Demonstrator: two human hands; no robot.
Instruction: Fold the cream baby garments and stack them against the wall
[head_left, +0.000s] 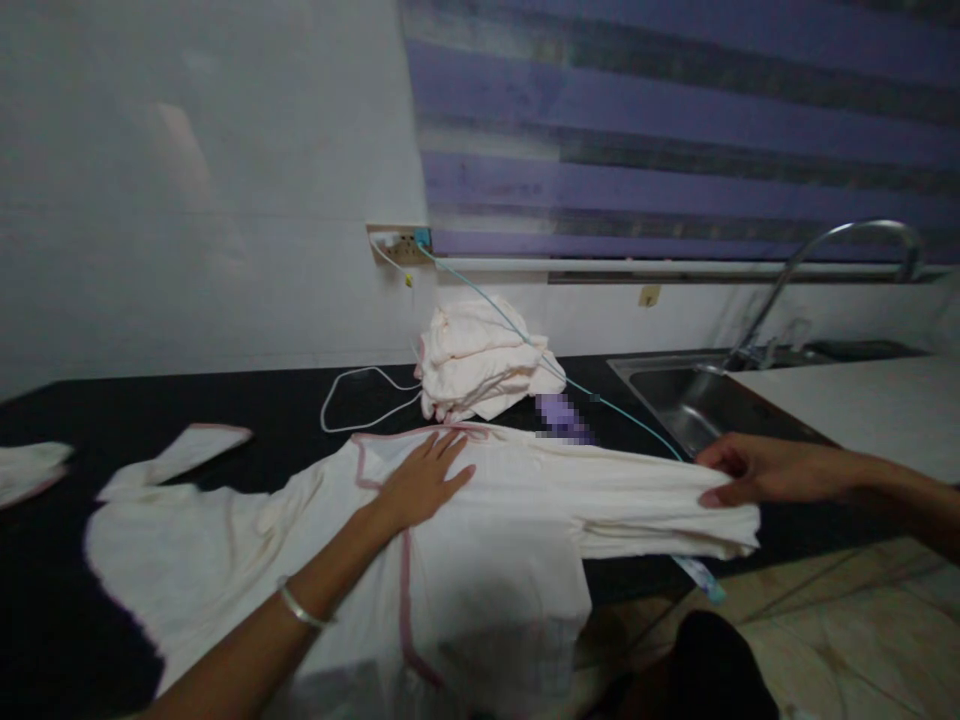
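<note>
A white long-sleeved shirt with pink trim lies spread across the black counter. Flat on its upper front, just below the collar, rests my left hand, fingers extended and a silver bangle on the wrist. At the right, the sleeve stretches out sideways, and my right hand pinches it near the cuff between thumb and fingers. The cuff end hangs slightly past my fingertips. The shirt's left side is rumpled, and my left forearm covers part of it.
Behind the shirt sits a stack of folded white clothes. A teal cable runs from the wall socket across the counter. On the right are a steel sink and a curved faucet. Another white cloth lies far left.
</note>
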